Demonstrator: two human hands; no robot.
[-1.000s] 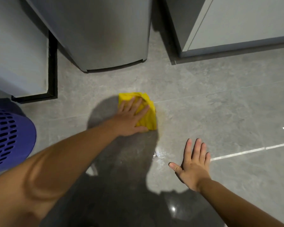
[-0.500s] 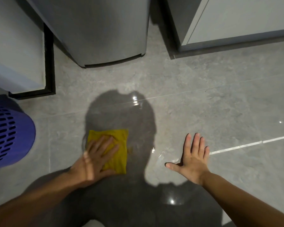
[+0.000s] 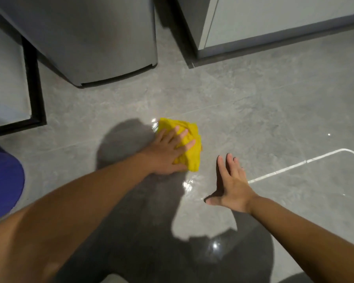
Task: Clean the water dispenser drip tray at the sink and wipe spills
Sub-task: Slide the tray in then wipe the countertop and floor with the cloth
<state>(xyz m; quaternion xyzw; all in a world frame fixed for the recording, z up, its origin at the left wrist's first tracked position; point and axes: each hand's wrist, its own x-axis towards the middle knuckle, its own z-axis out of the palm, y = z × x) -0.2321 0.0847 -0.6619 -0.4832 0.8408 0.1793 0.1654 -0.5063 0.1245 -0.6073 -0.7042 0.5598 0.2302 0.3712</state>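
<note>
A crumpled yellow cloth (image 3: pixel 193 158) lies on the grey tiled floor (image 3: pixel 253 123) in the middle of the view. My left hand (image 3: pixel 169 153) presses flat on the cloth, fingers spread over it. My right hand (image 3: pixel 231 187) rests flat on the floor to the right of the cloth, fingers apart, holding nothing. A wet shine (image 3: pixel 187 183) glistens on the tile between the two hands, and another glint sits at the cloth's upper left edge. The base of the grey water dispenser (image 3: pixel 94 43) stands at the back, beyond the cloth.
A pale cabinet (image 3: pixel 274 23) stands at the back right. A white unit with a black edge (image 3: pixel 32 82) sits at the left. A purple perforated basket (image 3: pixel 2 182) is at the left edge. My shadow darkens the floor near me.
My left hand has swept the yellow cloth from the near left back up and to the right, towards the dispenser. My right hand has stayed flat on the floor.
</note>
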